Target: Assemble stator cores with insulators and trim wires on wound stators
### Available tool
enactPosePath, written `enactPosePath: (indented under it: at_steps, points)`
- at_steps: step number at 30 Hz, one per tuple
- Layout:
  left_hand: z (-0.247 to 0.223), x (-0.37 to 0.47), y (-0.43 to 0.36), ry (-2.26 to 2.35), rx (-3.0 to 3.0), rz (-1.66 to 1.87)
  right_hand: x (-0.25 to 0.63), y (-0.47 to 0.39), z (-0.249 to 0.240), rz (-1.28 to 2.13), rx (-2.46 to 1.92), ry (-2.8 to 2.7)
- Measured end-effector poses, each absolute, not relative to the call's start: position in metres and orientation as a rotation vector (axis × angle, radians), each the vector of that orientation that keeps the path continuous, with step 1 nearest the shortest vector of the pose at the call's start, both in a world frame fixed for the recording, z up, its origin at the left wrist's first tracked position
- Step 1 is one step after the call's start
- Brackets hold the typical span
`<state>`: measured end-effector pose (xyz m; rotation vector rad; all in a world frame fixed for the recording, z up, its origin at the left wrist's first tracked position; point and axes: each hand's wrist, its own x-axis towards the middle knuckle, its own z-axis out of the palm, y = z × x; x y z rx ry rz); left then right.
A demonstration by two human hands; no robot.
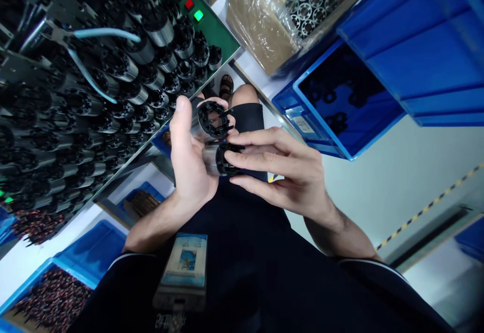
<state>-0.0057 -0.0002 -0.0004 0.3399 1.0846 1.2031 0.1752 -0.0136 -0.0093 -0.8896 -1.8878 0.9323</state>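
Observation:
My left hand (191, 156) holds two short metal cylinders with black plastic end pieces, which look like motor stators. The upper stator (206, 121) turns its open, pronged black ring toward me. Below it, the lower stator (214, 159) lies across my left palm. The fingers of my right hand (280, 166) are closed round the black ring (224, 159) at that lower stator's right end. From this angle I cannot tell whether the ring is fully seated on the metal.
Rows of similar stators (151, 78) fill the green-edged machine bench (227, 45) on the left, beside lit buttons (189, 4). A carton (260, 30) of metal rings and a blue bin (351, 151) of black parts stand at right. Small reddish parts (49, 297) fill a lower-left bin.

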Motion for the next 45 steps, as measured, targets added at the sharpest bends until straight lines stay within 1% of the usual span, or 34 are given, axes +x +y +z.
enactPosePath:
  at_steps: [6,11,24,29,34,40,45]
  points:
    - [0.006,-0.004,-0.002,1.096,0.270,1.210,0.175,-0.018,-0.006,0.976,-0.927,-1.845]
    - [0.001,-0.007,-0.001,1.071,0.274,1.163,0.179,-0.021,0.000,1.031,-0.985,-1.878]
    - [0.002,-0.003,-0.005,1.026,0.162,1.252,0.174,-0.025,-0.007,0.907,-1.005,-1.935]
    - [0.001,-0.005,-0.005,1.023,0.292,1.290,0.165,-0.021,-0.020,0.817,-0.898,-1.845]
    - [0.006,-0.012,-0.011,0.981,0.445,1.256,0.156,-0.029,-0.025,0.777,-0.922,-1.774]
    - [-0.004,-0.016,-0.014,0.836,0.774,1.474,0.162,-0.022,-0.016,0.992,-0.801,-1.713]
    - [-0.007,-0.023,-0.016,0.941,0.861,1.399,0.169,-0.014,0.001,0.893,-0.826,-1.835]
